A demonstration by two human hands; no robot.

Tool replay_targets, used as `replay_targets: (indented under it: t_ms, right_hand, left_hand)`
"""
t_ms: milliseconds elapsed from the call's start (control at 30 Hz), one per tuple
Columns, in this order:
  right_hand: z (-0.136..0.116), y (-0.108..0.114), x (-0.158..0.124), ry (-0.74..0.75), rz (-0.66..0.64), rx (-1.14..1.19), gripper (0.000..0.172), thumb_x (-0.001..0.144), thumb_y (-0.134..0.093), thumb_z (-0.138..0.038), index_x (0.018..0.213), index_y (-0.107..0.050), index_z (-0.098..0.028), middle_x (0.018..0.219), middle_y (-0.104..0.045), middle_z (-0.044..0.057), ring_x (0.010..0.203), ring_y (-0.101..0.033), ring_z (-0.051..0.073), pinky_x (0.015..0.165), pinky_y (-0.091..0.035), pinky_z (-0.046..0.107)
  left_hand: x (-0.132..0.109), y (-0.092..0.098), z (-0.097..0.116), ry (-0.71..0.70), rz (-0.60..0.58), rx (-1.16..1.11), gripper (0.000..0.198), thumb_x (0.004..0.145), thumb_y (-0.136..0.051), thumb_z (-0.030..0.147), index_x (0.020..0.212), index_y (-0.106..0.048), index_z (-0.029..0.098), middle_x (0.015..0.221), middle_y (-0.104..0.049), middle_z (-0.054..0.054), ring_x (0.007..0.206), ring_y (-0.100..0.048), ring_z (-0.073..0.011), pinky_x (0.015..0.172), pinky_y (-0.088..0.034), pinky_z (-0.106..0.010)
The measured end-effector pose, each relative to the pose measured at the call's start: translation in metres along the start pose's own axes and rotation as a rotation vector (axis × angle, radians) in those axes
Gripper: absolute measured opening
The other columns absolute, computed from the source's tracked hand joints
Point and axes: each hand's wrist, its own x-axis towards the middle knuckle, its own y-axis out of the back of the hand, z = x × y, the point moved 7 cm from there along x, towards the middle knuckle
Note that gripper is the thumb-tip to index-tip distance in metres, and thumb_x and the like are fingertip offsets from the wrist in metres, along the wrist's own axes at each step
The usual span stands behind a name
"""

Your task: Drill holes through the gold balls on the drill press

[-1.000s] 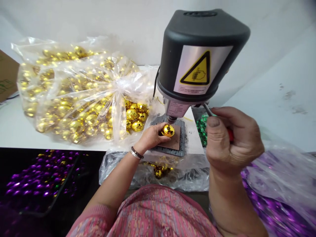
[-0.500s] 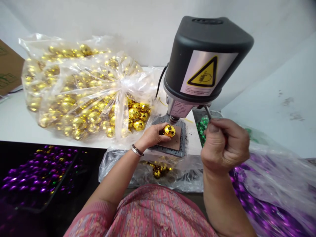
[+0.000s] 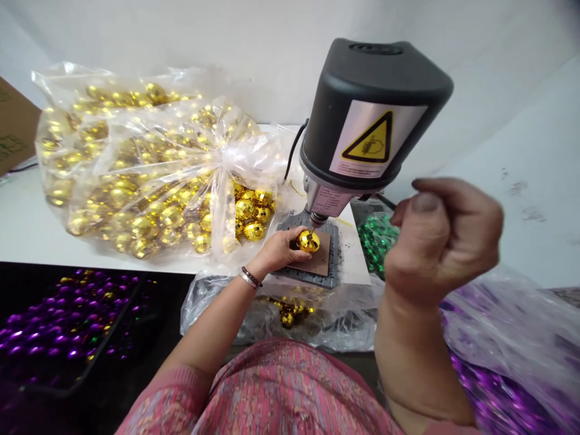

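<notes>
My left hand [image 3: 283,249] pinches a shiny gold faceted ball [image 3: 309,241] between thumb and fingers. The ball rests on a brown board [image 3: 317,266] over the dark base plate [image 3: 334,275] of a black-topped drill press [image 3: 367,133]. Directly above the ball is the drill chuck [image 3: 318,219], its thin bit at the top of the ball. My right hand [image 3: 446,241] is closed around the end of the press's metal lever [image 3: 385,201], raised to the right of the machine; the fingers hide the lever's end.
A clear plastic bag [image 3: 149,175] of gold balls lies on the white table [image 3: 22,223] at left. Purple balls [image 3: 58,320] fill a dark container below. Gold pieces lie in clear plastic [image 3: 217,314] by my lap. Green balls [image 3: 378,241] and bagged purple ones [image 3: 498,386] are at right.
My right hand has moved up and to the right, swinging the lever outward with it. My left hand still holds the gold ball in nearly the same place.
</notes>
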Motion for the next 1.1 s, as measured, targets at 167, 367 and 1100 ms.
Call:
replay_targets:
  t_ms: [167,367,1100]
  right_hand:
    - [-0.009,-0.008,0.033,-0.028,-0.054,0.016,0.031,0.096,-0.049,-0.038,0.102,-0.071,-0.017,0.083,-0.067,0.001,0.092,-0.07,0.012,0.087,-0.055,0.033]
    - [-0.007,-0.008,0.027,-0.051,-0.009,0.039,0.033,0.095,-0.051,-0.042,0.096,-0.071,-0.016,0.074,-0.062,-0.003,0.061,-0.056,0.003,0.072,-0.048,0.027]
    - [-0.008,-0.005,0.021,-0.046,-0.012,0.041,0.034,0.096,-0.05,-0.041,0.092,-0.071,-0.015,0.069,-0.059,-0.002,0.062,-0.056,0.005,0.07,-0.049,0.029]
  left_hand:
    - [-0.011,0.001,0.005,-0.079,0.022,-0.053,0.058,0.073,-0.078,0.022,0.13,-0.063,0.019,0.113,-0.073,-0.004,0.102,-0.067,-0.0223,0.091,-0.051,-0.031]
    - [-0.039,0.005,0.01,-0.156,-0.09,-0.01,0.061,0.072,-0.081,0.027,0.13,-0.065,0.021,0.116,-0.074,-0.007,0.104,-0.067,-0.0229,0.096,-0.051,-0.036]
    - [-0.04,0.073,-0.041,0.284,0.331,0.499,0.055,0.082,-0.068,0.027,0.134,-0.056,0.015,0.118,-0.067,-0.018,0.109,-0.066,-0.0311,0.095,-0.053,-0.043]
